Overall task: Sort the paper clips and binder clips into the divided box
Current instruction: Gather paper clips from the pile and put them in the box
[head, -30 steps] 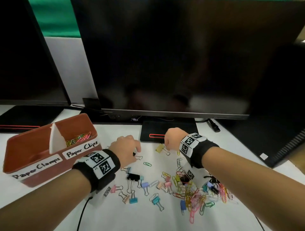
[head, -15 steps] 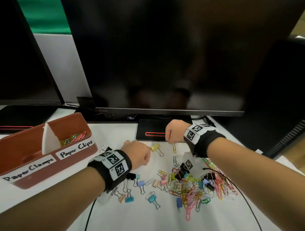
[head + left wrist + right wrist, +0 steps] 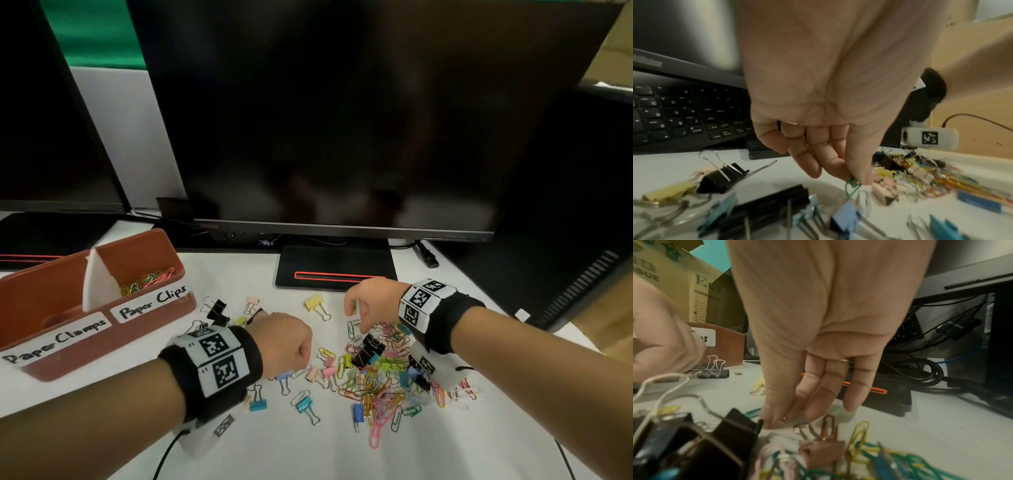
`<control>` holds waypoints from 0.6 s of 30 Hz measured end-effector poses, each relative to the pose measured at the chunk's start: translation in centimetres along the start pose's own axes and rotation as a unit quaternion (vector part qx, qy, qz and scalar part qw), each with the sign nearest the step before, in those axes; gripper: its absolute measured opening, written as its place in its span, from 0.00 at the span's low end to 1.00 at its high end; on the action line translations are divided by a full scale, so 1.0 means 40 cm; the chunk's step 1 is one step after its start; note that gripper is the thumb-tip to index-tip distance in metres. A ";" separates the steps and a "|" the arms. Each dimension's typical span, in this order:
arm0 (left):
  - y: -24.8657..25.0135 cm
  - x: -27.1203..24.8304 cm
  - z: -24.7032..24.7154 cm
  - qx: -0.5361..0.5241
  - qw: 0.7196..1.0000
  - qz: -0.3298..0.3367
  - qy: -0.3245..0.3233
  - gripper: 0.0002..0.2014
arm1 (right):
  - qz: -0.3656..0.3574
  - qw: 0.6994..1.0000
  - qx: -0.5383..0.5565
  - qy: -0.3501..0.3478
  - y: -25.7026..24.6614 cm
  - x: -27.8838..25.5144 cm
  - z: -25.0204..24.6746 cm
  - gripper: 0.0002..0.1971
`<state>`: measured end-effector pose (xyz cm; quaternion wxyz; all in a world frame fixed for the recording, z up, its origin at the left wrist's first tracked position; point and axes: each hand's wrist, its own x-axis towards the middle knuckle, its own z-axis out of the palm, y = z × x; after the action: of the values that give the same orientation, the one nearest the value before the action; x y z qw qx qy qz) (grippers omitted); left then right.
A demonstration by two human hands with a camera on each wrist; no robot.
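Since a second ago your left hand (image 3: 286, 337) has slid from the upper left of the scatter toward the middle of the frame, while your right hand (image 3: 368, 301) has barely shifted below the monitor (image 3: 342, 120). On the white surface (image 3: 239, 445), the divided box (image 3: 41, 356) sits at the left edge of the head view, with paper clips already lying in its right-hand compartment labelled "Paper Clips". The mixed pile (image 3: 380, 380) spreads across the lower centre, just beside both hands. Your left fingers (image 3: 836, 167) are curled and pinch a green paper clip (image 3: 852, 186) between thumb and forefinger, so it hangs tip-down just above the surface. Your right fingers (image 3: 818, 395) reach down, narrowed together, with their tips at the pile's upper edge; whether they already hold a clip you cannot tell from these views. The box lies to the left of your left hand, well apart from the right, so the left is the nearer one to carry its clip there, probably into the right-hand compartment.
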<state>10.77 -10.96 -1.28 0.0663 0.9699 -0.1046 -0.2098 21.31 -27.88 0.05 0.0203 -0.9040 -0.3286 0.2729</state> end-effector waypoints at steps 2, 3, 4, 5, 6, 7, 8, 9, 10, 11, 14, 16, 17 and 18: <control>0.008 -0.001 0.008 0.006 1.000 -0.016 -0.006 0.10 | 0.011 1.000 0.010 0.001 -0.003 0.005 0.006 0.12; 0.011 -0.001 0.011 0.008 1.000 -0.022 -0.010 0.12 | 0.013 1.000 0.013 0.002 -0.002 0.008 0.009 0.11; 0.012 -0.001 0.014 0.010 1.000 -0.025 -0.012 0.12 | 0.011 1.000 0.011 0.001 -0.001 0.008 0.009 0.10; 0.013 -0.001 0.016 0.012 1.000 -0.024 -0.011 0.11 | 0.009 1.000 0.007 -0.001 -0.001 0.007 0.011 0.10; 0.013 -0.001 0.017 0.013 1.000 -0.022 -0.010 0.10 | 0.005 1.000 0.003 0.000 -0.001 0.005 0.012 0.10; 0.012 -0.001 0.018 0.011 1.000 -0.018 -0.008 0.09 | 0.003 1.000 0.002 0.002 -0.001 0.004 0.013 0.11; 0.010 0.000 0.019 0.007 1.000 -0.013 -0.005 0.08 | 0.003 1.000 0.003 0.005 0.000 0.003 0.014 0.10; 0.008 0.002 0.020 0.002 1.000 -0.007 -0.002 0.07 | 0.003 1.000 0.006 0.009 0.001 0.001 0.016 0.10; 0.007 0.003 0.021 -0.004 1.000 -0.002 -0.001 0.07 | 0.002 1.000 0.005 0.014 0.000 -0.001 0.017 0.10; 0.006 0.004 0.023 -0.006 1.000 0.002 -0.003 0.07 | -0.002 1.000 0.002 0.017 0.000 -0.004 0.019 0.09; 0.005 0.005 0.031 0.010 1.000 0.017 -0.010 0.08 | -0.017 0.999 0.011 0.025 0.006 -0.020 0.019 0.10; 0.000 0.006 0.037 0.001 1.000 0.021 -0.012 0.08 | -0.010 0.999 0.025 0.037 0.013 -0.028 0.015 0.11; -0.003 0.006 0.036 -0.013 1.000 0.021 -0.007 0.08 | 0.001 0.998 0.042 0.042 0.017 -0.031 0.012 0.12; -0.005 0.009 0.032 -0.029 0.999 0.021 0.004 0.08 | 0.009 0.997 0.059 0.050 0.021 -0.034 0.008 0.15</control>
<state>10.59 -10.96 -2.62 0.0992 0.9661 -0.1185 -0.2070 20.79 -29.41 0.22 0.0871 -0.9165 -0.3027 0.2468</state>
